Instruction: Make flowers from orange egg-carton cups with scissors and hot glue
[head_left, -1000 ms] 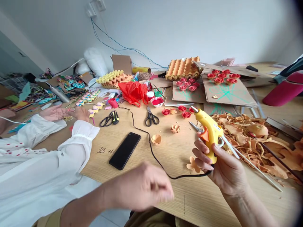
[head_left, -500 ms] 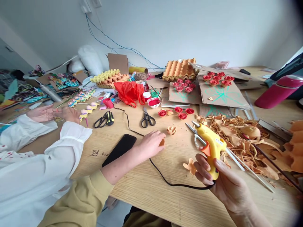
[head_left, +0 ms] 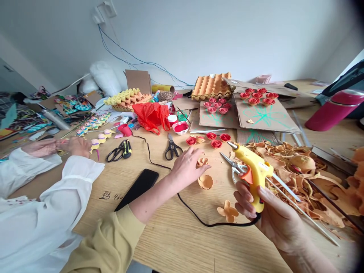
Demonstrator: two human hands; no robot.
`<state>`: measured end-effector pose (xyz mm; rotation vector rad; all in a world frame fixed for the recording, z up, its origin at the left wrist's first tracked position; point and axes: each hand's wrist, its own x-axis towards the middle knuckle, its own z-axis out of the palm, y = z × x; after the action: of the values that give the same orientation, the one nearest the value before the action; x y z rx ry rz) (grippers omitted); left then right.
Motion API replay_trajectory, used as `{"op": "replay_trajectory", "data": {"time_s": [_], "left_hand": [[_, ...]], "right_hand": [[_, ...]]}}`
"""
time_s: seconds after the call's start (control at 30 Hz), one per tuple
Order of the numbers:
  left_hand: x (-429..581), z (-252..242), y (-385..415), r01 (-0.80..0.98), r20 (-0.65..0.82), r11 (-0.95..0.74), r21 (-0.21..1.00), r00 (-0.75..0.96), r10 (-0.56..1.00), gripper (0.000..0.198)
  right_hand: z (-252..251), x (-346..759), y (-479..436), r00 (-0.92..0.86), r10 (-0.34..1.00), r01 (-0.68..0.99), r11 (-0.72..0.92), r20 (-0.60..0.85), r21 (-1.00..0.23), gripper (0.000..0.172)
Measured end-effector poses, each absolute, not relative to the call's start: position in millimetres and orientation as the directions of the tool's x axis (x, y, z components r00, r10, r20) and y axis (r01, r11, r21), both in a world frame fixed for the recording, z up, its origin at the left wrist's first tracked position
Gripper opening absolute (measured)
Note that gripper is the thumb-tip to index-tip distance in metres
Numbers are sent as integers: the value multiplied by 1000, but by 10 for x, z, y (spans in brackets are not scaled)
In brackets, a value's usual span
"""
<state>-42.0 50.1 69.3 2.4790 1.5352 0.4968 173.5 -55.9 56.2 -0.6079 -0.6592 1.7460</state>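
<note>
My right hand (head_left: 253,206) grips a yellow hot glue gun (head_left: 256,168) with an orange trigger, its nozzle pointing up and left. My left hand (head_left: 187,165) is open, thumb and fingers apart around a small layered orange flower (head_left: 202,162) that they partly hide; whether they touch it I cannot tell. Just below sits an orange cup-shaped petal piece (head_left: 205,182). Nearer the table's front edge lies a flat four-petal cutout (head_left: 228,211). Silver scissors (head_left: 233,167) lie partly behind the glue gun.
The glue gun's black cord (head_left: 196,217) crosses the table under my left wrist. Red flowers (head_left: 216,144) stand beyond my hands. Orange scraps (head_left: 298,182) heap at right, near a pink bottle (head_left: 332,113). At left are a phone (head_left: 139,187), black scissors (head_left: 172,149) and a co-worker's hands (head_left: 76,146).
My left hand has let go of the cup-shaped petal piece, now standing on the table, and has moved slightly right and up to the layered flower. The glue gun stays in my right hand.
</note>
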Motion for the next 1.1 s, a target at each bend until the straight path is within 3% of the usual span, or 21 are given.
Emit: {"op": "replay_trajectory", "data": {"time_s": [0.1,0.2,0.3,0.5,0.57,0.63,0.7,0.83,0.97,1.1], "left_hand": [[-372,644,672,857,18,-405,318,421,907,58],[-250,577,776,845,-71,-427,321,471,879,41],[-82,536,864,810,-57,-475,343,523,851,27],[174,535,981,709,-44,-591,384,654,755,34],[119,587,900,689,43,-610,391,648,760,45],[-15,662,730,685,127,-627,372,631,765,42],[-183,724,511,697,121,-620,361,624,772,39],[-430,667,201,681,23,-628,376,671,741,52],[-468,496,270,675,1,-622,398,677,736,37],[-436,513,388,716,51,-603,352,629,776,36]], "right_hand": [[503,1764,-556,-242,967,-698,-228,-76,-679,20],[486,1796,-561,-240,968,-713,-223,-68,-665,18],[497,1814,-568,-235,971,-723,-210,-52,-658,17],[554,1843,-579,-227,971,-726,-222,-78,-651,16],[572,1857,-585,-211,974,-735,-214,-83,-643,15],[586,1867,-592,-206,975,-742,-214,-87,-635,14],[598,1867,-602,-214,973,-745,-219,-85,-630,13],[615,1844,-619,-235,969,-729,-224,-71,-647,11],[608,1829,-615,-246,967,-708,-227,-68,-669,12],[585,1850,-610,-241,969,-710,-215,-55,-671,12]]}}
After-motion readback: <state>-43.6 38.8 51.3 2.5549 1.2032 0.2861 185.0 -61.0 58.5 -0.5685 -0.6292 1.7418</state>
